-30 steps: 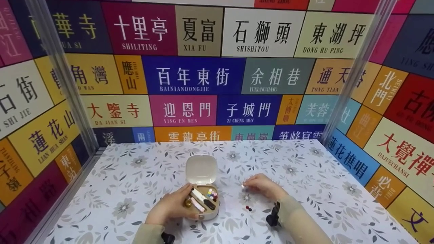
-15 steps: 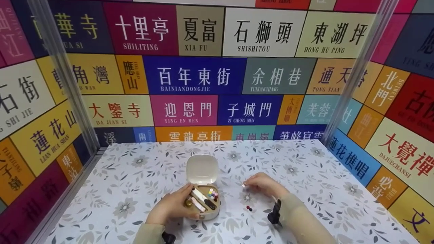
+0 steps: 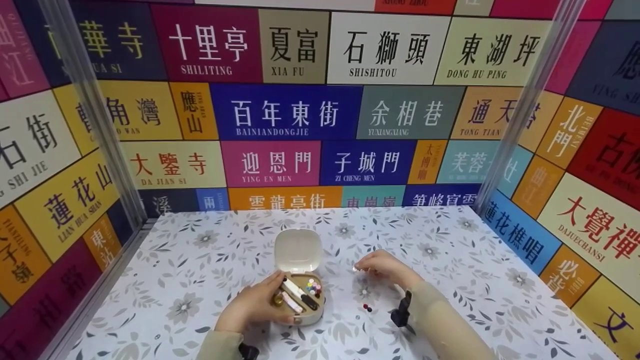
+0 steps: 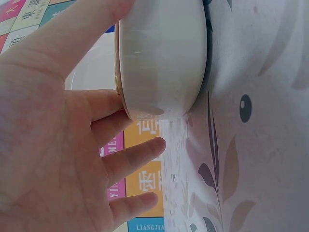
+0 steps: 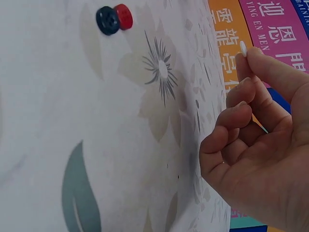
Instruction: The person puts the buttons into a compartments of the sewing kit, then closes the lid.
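My left hand (image 3: 251,306) holds a small white sewing box (image 4: 166,63) by its sides, thumb at the near edge and fingers at the far left. Its rounded lid (image 3: 298,251) stands raised at the back. Inside the box, colourful buttons (image 3: 313,286) fill the right compartment, and a white stick with a dark end (image 3: 300,294) lies across the middle. To the right, above the table, my right hand (image 3: 387,267) pinches a small white button (image 5: 243,48) between thumb and index finger. The other fingers of that hand are curled.
A red button (image 5: 124,17) and a dark blue button (image 5: 107,21) lie together on the flower-patterned tablecloth (image 3: 185,260), nearer than my right hand. Panels with large characters (image 3: 287,112) form walls behind and at both sides, with clear posts at the corners.
My right hand has shifted slightly left and away from me with the white button. The box and my left hand have stayed in place.
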Demonstrator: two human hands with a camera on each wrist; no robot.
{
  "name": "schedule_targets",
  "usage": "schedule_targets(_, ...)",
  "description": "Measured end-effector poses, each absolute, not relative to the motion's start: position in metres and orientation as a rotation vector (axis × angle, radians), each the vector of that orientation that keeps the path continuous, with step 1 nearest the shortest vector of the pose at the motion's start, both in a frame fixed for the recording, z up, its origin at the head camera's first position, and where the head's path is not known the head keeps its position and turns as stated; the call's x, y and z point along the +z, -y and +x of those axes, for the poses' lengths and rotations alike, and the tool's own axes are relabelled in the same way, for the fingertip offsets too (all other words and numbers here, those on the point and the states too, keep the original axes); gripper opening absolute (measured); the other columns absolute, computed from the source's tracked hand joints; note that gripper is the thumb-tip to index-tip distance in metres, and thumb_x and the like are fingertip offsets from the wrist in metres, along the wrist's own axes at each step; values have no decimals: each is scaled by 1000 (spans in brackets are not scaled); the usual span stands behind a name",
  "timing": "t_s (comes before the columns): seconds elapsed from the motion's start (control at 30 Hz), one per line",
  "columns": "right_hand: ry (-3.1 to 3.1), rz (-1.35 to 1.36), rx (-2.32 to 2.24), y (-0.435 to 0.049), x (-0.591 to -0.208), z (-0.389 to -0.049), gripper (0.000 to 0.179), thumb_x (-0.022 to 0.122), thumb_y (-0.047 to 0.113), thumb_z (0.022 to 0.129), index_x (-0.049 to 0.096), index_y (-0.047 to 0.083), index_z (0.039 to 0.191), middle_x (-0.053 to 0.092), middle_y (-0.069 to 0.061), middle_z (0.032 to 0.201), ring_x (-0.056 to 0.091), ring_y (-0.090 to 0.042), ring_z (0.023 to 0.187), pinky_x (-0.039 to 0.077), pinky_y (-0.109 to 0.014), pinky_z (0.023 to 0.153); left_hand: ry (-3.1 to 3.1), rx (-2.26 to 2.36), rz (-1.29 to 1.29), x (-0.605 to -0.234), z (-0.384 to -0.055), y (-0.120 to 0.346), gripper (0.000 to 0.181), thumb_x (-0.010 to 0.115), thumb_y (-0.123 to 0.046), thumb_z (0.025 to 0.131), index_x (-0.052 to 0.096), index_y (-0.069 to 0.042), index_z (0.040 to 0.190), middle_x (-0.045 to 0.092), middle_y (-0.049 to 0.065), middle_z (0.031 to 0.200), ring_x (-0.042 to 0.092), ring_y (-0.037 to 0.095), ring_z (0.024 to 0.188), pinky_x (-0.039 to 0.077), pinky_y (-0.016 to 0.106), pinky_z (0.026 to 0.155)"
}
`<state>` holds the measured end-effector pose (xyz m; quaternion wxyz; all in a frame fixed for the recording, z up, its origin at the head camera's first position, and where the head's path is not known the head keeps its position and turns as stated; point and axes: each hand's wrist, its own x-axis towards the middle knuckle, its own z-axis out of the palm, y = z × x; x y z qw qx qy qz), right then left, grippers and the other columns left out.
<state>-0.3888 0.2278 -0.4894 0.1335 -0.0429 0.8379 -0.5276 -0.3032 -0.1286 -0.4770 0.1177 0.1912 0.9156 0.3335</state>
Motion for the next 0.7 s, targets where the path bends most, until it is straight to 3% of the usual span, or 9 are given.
schedule_targets(0.23, -2433, -86, -1544, -221, -487, -388, 20, 74, 22, 84, 76, 3, 92, 61, -2, 75, 48, -16, 65, 44, -31, 64, -2669, 992, 571, -479, -305, 128, 118, 85, -55, 61, 27, -10, 154, 22, 9, 159, 27, 43, 139, 20, 65, 110)
schedule_targets(0.47, -2396, -119, -1562, -214, -482, -386, 18, 72, 18, 86, 74, 1, 92, 58, 2, 70, 39, -11, 56, 41, -28, 61, -2677, 972, 592, -480, -305, 128, 117, 86, -52, 63, 27, -7, 153, 23, 11, 158, 26, 41, 140, 19, 66, 109)
schedule_targets(0.7, -2420, -100, -1537, -208, -483, -389, 18, 74, 20, 84, 75, 4, 92, 67, -5, 81, 43, -10, 58, 43, -28, 61, -2671, 970, 561, -478, -305, 127, 117, 86, -51, 62, 27, -9, 153, 22, 10, 159, 26, 42, 140, 18, 67, 109)
